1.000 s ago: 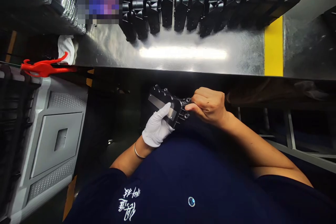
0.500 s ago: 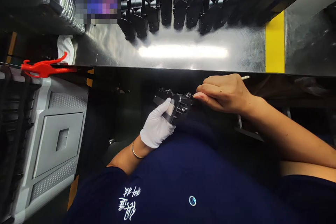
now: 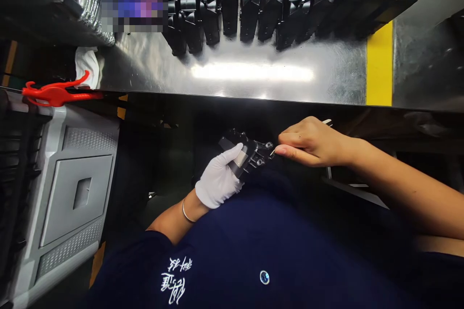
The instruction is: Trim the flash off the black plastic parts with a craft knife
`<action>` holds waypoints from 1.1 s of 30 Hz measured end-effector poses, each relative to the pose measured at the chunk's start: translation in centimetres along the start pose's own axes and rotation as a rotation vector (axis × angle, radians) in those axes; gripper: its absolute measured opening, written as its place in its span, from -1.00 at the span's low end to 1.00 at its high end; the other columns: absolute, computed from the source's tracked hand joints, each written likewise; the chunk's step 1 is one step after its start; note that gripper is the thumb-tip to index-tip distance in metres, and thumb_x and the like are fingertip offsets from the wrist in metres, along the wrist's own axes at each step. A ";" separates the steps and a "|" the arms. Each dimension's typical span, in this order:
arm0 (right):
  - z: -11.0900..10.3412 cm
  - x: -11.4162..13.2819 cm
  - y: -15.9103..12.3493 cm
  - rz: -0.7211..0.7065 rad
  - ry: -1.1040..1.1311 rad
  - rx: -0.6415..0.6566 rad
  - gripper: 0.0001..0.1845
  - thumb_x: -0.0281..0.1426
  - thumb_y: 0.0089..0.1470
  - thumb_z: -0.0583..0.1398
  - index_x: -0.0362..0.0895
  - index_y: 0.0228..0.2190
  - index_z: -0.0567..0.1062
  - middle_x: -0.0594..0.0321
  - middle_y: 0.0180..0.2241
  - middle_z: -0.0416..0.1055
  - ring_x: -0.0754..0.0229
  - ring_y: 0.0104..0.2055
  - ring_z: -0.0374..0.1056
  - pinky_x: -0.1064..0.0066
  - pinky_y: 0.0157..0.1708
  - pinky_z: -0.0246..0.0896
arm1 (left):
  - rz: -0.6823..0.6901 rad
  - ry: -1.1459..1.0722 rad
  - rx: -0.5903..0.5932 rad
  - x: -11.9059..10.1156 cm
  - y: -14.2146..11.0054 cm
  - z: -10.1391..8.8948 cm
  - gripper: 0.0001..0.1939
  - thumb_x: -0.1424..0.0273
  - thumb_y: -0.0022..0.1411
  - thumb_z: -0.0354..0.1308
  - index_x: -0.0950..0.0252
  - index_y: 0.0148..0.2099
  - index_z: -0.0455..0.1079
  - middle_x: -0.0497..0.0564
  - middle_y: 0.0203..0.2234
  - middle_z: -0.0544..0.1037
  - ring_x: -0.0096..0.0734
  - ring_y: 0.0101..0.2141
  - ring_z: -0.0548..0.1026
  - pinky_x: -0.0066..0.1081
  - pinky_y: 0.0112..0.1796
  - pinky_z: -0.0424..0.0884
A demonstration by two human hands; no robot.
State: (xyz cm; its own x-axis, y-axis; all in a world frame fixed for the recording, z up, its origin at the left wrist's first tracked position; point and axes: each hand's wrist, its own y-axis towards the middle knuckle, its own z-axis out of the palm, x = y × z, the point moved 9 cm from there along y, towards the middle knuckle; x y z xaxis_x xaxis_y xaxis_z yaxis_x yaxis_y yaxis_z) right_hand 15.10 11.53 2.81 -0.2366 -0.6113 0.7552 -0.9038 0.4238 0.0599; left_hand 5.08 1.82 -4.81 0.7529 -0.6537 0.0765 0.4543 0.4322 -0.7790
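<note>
My left hand [image 3: 219, 178], in a white glove, grips a black molded part [image 3: 249, 155] with ring-shaped bosses at its right end. The thumb lies across the part's top, beside a shiny, light-reflecting patch. My bare right hand [image 3: 312, 144] is closed around a thin tool with a pale handle [image 3: 327, 122], whose end sticks out behind the fist. A slim metal tip shows by the thumb, close to the bosses; whether it touches them I cannot tell. Both hands are below the table's front edge, before my dark blue shirt.
Rows of stacked black parts [image 3: 268, 2] stand on the metal table [image 3: 250, 88], with yellow tape [image 3: 379, 70] to their right. Left are plastic-wrapped stacks [image 3: 83, 0], a white cloth [image 3: 87, 65], a red plastic object [image 3: 54, 94] and a grey crate [image 3: 78, 193].
My right hand has moved slightly down and right, turning so the tool's tip is at the part's right end. The black part has shifted slightly right and down in my left hand.
</note>
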 end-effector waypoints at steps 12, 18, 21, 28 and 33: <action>-0.7 -2.7 -0.8 0.330 0.479 -0.405 -0.50 0.04 0.26 0.11 -0.07 -0.31 0.63 0.25 -0.55 0.30 0.20 -0.51 0.23 0.37 -0.52 0.11 | 0.189 -0.116 0.079 -3.2 0.2 0.9 -0.67 0.37 0.45 -0.10 0.25 -0.18 0.52 -0.08 -0.42 0.66 -0.58 -0.48 0.60 -0.67 -0.51 0.45; 2.4 -3.2 -0.2 0.315 0.624 -0.646 -0.52 0.00 0.24 0.17 -0.13 -0.45 0.56 0.25 -0.50 0.32 0.25 -0.49 0.21 0.38 -0.45 0.14 | 0.256 -0.235 0.033 -3.1 0.0 0.7 -0.61 0.51 0.47 -0.21 0.28 -0.05 0.47 -0.12 -0.51 0.63 -0.65 -0.48 0.59 -0.68 -0.39 0.49; 3.0 -2.7 -0.3 0.290 0.646 -0.738 -0.56 -0.05 0.26 0.18 -0.13 -0.47 0.53 0.26 -0.49 0.32 0.26 -0.50 0.20 0.40 -0.46 0.15 | 0.296 -0.176 -0.002 -3.3 -0.1 0.6 -0.64 0.53 0.45 -0.18 0.30 0.03 0.45 -0.11 -0.51 0.62 -0.62 -0.50 0.59 -0.66 -0.39 0.51; 3.8 -2.2 -0.8 0.388 0.694 -0.872 -0.48 0.04 0.16 0.23 -0.13 -0.56 0.41 0.29 -0.56 0.30 0.26 -0.52 0.21 0.44 -0.51 0.19 | 0.351 -0.023 0.004 -3.2 0.2 0.7 -0.72 0.54 0.39 -0.02 0.34 -0.22 0.53 -0.05 -0.46 0.64 -0.57 -0.48 0.60 -0.62 -0.38 0.53; 5.0 -2.7 -0.6 0.505 0.819 -0.814 -0.42 0.12 0.07 0.26 -0.14 -0.57 0.41 0.38 -0.68 0.18 0.33 -0.64 0.08 0.49 -0.65 0.11 | 0.493 0.081 0.019 -4.0 -0.1 0.8 -0.77 0.56 0.31 0.09 0.36 -0.35 0.53 -0.06 -0.54 0.60 -0.55 -0.55 0.56 -0.61 -0.47 0.52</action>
State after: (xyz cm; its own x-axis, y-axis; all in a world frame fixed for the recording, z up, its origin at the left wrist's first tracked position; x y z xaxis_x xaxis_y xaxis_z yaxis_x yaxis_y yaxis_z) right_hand 14.45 9.60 -2.53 0.0625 0.2077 0.9762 -0.2275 0.9553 -0.1887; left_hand 2.45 4.88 -4.50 0.8413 -0.4144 -0.3471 0.0627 0.7126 -0.6988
